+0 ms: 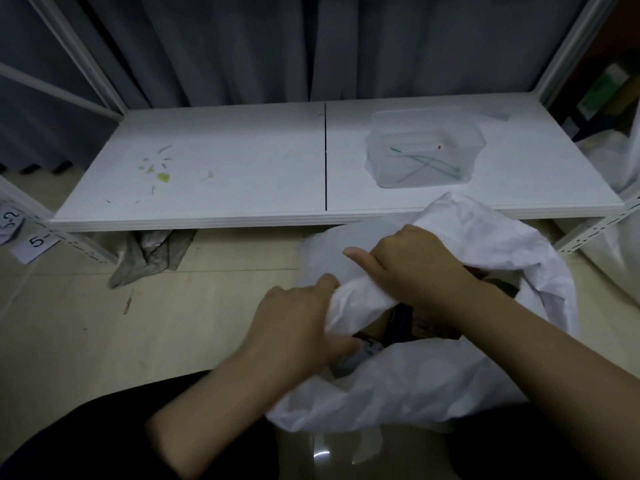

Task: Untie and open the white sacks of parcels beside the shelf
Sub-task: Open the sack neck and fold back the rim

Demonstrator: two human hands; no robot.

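— What is hard to make out here?

— Mostly the inside of the white sack (433, 386). Its mouth gapes between the person's arms, but only dark and brownish shapes show in the gap. These are the parcels (401, 322), too dim to tell apart. The left hand (294, 323) has its fingertips tucked behind a fold of cloth, out of sight. A second white sack (606, 157) is cut off by the right edge. The paper labels (37, 241) on the left post show only "5-" and part of another figure.

— And what is the sack made of?

— Thin white fabric, creased and slumped. It lies on the pale floor (86, 323) just in front of the low shelf (225, 174), and its far rim overlaps the shelf's front edge on the right side. The shelf is a flat white board with a dark seam down the middle and greenish crumbs (162, 177) on its left half. On the right half stands a clear plastic tub (424, 133) with rounded corners, and thin coloured ties (426, 164) lie in it. A limp grey cloth (152, 254) pokes out from under the board. A grey pleated curtain (242, 46) hangs behind.

— And the hands?

— Both grasp the sack's rim. The left comes in palm down and clutches the near-left fold. The right hand (412, 268) is fisted round a bunched ridge of cloth just beyond it, with the thumb stretched leftward. The two hands are close together.
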